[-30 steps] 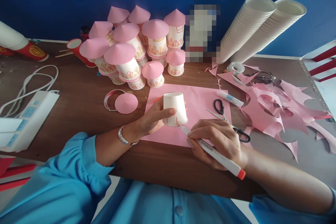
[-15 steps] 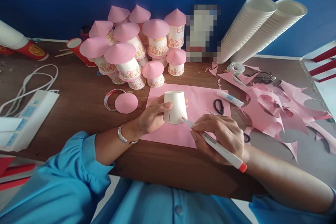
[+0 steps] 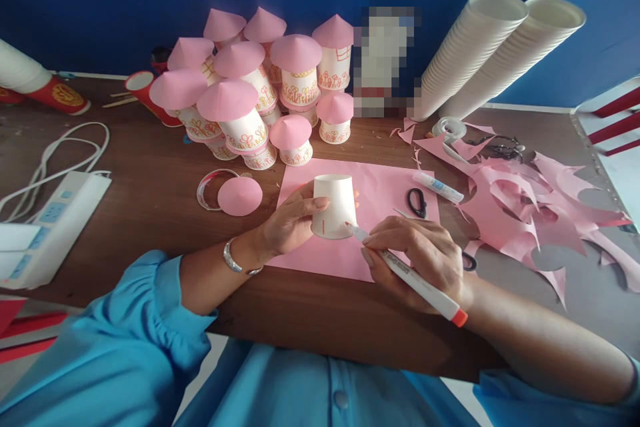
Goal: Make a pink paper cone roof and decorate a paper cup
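My left hand [image 3: 294,217] is wrapped round a white paper cup [image 3: 334,203], which is upside down with its wide rim toward me. A short red line shows low on the cup's side. In my right hand [image 3: 417,257] is a white marker [image 3: 415,283] with an orange-red end; its tip is at the lower right of the cup's side, and I cannot tell whether it touches. Beneath both hands lies a sheet of pink paper [image 3: 300,267]. Black-handled scissors [image 3: 417,203] rest on the sheet, partly hidden by my right hand.
Several decorated cups with pink cone tops [image 3: 235,100] stand at the back. Tall stacks of paper cups [image 3: 465,53] lean on the blue wall. Pink paper scraps [image 3: 520,207] and a glue stick [image 3: 440,187] lie to the right, a pink cone [image 3: 240,196] and power strip [image 3: 65,220] to the left.
The cup has tilted very slightly in my left hand. The marker tip stays near the same spot on it, and little else differs.
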{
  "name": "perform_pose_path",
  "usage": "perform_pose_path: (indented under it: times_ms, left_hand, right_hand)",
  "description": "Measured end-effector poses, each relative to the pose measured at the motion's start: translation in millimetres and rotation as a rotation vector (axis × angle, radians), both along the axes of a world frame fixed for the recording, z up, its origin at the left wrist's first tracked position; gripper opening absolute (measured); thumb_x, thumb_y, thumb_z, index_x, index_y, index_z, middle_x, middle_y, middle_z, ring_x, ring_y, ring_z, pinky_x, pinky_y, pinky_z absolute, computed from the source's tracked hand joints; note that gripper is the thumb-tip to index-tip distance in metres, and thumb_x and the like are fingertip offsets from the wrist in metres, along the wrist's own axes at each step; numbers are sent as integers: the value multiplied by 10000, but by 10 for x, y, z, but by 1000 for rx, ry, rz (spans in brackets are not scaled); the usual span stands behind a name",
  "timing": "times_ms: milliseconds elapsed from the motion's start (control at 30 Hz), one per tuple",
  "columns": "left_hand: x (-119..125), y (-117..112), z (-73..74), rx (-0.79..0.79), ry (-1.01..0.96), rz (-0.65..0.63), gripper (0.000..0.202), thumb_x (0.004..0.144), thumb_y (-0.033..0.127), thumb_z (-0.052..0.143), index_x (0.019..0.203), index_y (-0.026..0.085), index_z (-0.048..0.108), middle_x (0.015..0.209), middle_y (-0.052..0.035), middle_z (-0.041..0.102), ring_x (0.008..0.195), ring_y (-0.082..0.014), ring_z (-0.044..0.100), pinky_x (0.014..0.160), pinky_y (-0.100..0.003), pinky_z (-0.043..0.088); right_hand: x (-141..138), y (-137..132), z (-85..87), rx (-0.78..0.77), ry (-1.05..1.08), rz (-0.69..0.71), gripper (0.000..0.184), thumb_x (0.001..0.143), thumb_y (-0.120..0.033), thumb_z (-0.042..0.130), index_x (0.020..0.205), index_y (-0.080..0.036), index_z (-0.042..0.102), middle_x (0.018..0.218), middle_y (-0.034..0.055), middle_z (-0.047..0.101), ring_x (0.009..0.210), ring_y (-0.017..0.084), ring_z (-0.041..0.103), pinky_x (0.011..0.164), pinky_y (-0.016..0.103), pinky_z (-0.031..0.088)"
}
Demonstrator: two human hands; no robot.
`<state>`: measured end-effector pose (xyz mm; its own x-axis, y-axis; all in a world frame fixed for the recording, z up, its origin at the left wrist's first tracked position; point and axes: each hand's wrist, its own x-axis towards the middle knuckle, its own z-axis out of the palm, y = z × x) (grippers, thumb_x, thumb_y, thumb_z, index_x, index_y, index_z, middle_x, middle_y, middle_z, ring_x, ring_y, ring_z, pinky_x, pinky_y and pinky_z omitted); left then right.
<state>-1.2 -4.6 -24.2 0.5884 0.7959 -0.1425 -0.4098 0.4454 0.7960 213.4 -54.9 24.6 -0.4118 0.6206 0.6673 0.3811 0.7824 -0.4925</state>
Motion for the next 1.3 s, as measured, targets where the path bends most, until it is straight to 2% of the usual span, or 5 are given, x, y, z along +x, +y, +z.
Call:
perform_pose_path:
  times_ms: [400, 667, 967, 1133, 1300]
  left_hand:
    - [2, -13, 24, -3, -28, -11, 456, 866, 433, 773, 1239, 171, 746, 1204, -153, 777, 1120, -328, 720, 861, -392, 570]
    - [2, -2, 3, -19, -46, 9, 464, 854, 425, 760, 1242, 172, 727, 1222, -170, 768, 1194, -368, 693, 910, -453, 586]
    - [8, -27, 12, -4, 23, 30, 581, 773, 503, 888, 1223, 186, 701, 1030, -99, 755, 912, -249, 716, 789, -362, 558]
    - [-9, -19, 46, -9, 2, 45, 621, 845, 507, 817, 1376, 232, 652, 1132, -106, 740, 1031, -287, 700, 810, -377, 556]
    - [-5, -9, 45, -17, -21, 41, 565, 872, 435, 768, 1368, 186, 663, 1221, -157, 760, 1171, -345, 683, 850, -394, 551]
  right_hand:
    - [-8, -19, -16, -11, -38, -20, 203, 925, -38, 633, 984, -223, 571, 707, -22, 670, 598, 138, 679, 535, 251, 517]
    - [-48, -40, 13, -53, -49, 19, 211, 889, -16, 590, 915, -222, 551, 665, -44, 652, 539, 118, 648, 508, 230, 484]
    - [-25, -33, 25, -9, 5, 109, 195, 900, -15, 610, 979, -192, 586, 681, -12, 656, 558, 138, 654, 513, 250, 515]
    - [10, -20, 29, 10, 9, 94, 222, 891, -1, 616, 1002, -189, 578, 670, 3, 653, 549, 151, 658, 494, 269, 505]
    - [23, -14, 34, 36, -12, 63, 238, 906, -16, 601, 1029, -218, 570, 674, -11, 659, 552, 145, 650, 493, 268, 509]
